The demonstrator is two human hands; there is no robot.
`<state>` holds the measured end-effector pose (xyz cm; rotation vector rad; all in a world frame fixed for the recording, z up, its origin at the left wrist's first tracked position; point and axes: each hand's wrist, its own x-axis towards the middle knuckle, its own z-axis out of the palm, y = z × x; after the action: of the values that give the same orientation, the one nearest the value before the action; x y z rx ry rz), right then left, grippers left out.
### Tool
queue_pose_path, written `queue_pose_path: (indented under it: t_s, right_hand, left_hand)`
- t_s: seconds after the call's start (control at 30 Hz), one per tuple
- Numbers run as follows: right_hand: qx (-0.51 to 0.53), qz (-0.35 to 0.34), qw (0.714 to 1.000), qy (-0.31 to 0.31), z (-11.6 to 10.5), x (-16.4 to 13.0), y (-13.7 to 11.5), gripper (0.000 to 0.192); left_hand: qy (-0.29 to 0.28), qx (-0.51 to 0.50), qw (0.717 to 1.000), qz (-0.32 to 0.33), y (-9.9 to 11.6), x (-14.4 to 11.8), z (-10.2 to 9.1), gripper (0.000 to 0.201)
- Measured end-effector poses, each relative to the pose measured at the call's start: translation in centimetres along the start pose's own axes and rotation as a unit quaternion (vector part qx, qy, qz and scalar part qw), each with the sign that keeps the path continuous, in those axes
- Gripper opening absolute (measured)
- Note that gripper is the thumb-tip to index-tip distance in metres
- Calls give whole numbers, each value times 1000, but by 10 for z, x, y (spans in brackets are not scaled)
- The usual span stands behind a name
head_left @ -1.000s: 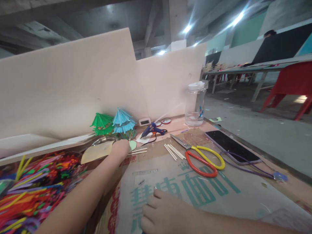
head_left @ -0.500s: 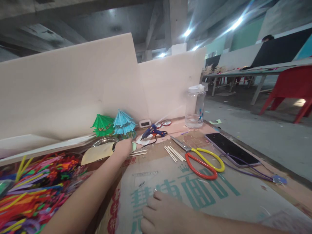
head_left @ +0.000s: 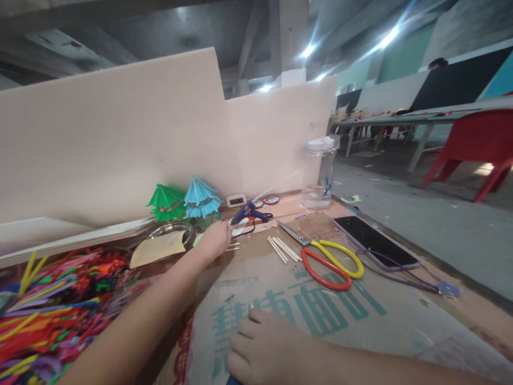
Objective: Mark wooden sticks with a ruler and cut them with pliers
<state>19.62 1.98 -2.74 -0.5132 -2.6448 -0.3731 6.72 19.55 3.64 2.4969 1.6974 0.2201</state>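
My left hand [head_left: 217, 240] reaches over the far side of the work surface, its fingertips by the nozzle of a blue hot glue gun [head_left: 249, 213]. Its fingers look drawn together; whatever they hold is hidden. My right hand [head_left: 266, 342] rests low in front, over the printed board [head_left: 320, 342], with curled fingers. What it holds, if anything, I cannot make out. Short white sticks [head_left: 284, 249] lie beyond it, beside scissors [head_left: 320, 256] with one red and one yellow handle. Green [head_left: 165, 202] and light blue [head_left: 201, 197] tiered paper umbrellas stand left of the glue gun.
Colourful pipe cleaners [head_left: 52, 315] heap at the left. Behind them lie a yellowish paper piece [head_left: 158, 249] and a round clear dish [head_left: 172, 230]. A water bottle [head_left: 317, 176], phone [head_left: 374, 240] and small digital timer [head_left: 235, 200] stand or lie farther back. A pale partition [head_left: 120, 133] closes the back.
My left hand has moved right, from in front of the blue umbrella to the glue gun's nozzle. My right hand has stayed nearly still. The view has shifted slightly.
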Motion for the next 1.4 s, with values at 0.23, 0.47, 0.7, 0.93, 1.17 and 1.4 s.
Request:
queue_pose_path:
  t_s: [0.23, 0.47, 0.7, 0.93, 1.17, 1.4]
  right_hand:
    - [31, 16, 999, -23, -10, -3, -1, 16]
    - [36, 23, 998, -53, -17, 0, -1, 17]
    - [38, 27, 998, -53, -17, 1, 2, 19]
    - [61, 32, 996, -64, -22, -1, 0, 19]
    - [48, 25, 997, -58, -22, -4, -4, 24]
    - [63, 20, 992, -107, -27, 0, -7, 43]
  left_hand:
    - [-96, -253, 952, 142, 55, -43, -9, 42]
    - [-141, -455, 857, 198, 71, -86, -18, 46]
    - [-145, -605, 753, 214, 79, -99, -17, 35]
    - [-124, -300, 932, 158, 69, -83, -25, 29]
    - [-146, -80, 979, 119, 36, -92, -21, 16]
    - [-75, 2, 992, 99, 55, -90, 9, 22]
